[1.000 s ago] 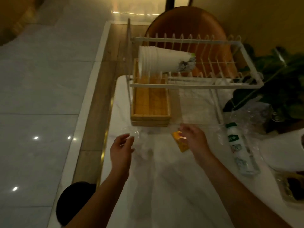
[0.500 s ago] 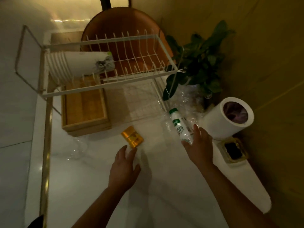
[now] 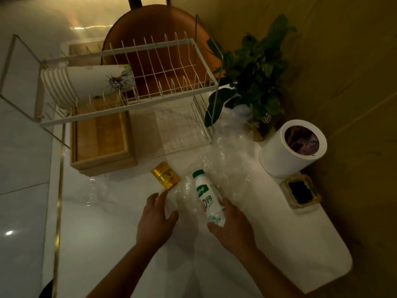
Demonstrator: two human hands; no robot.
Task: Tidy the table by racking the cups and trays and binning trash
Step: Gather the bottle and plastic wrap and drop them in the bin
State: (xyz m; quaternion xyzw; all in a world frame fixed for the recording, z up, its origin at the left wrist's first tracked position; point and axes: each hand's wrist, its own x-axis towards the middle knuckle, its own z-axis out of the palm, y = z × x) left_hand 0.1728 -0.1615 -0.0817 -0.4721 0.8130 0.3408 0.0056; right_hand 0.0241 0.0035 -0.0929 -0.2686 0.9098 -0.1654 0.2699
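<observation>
Two hands | right hand (image 3: 233, 230) clamped on bottle (image 3: 208, 196) base | left hand (image 3: 155, 220) spread, just beside gold packet (image 3: 165, 175)

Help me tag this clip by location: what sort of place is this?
Probably a dining corner in a home or small cafe: a white marble-look table carries a white wire dish rack, an orange round-backed chair is tucked behind it, and a white cylindrical bin stands near the wall.

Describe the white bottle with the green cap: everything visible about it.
The white bottle is a small plastic-looking drink bottle with a green screw cap and a label of green script and characters. It is tilted, cap pointing away from the person, lower end gripped in the right hand. It sits over crinkled clear plastic wrap on the marble table; whether it is lifted is unclear.
</observation>
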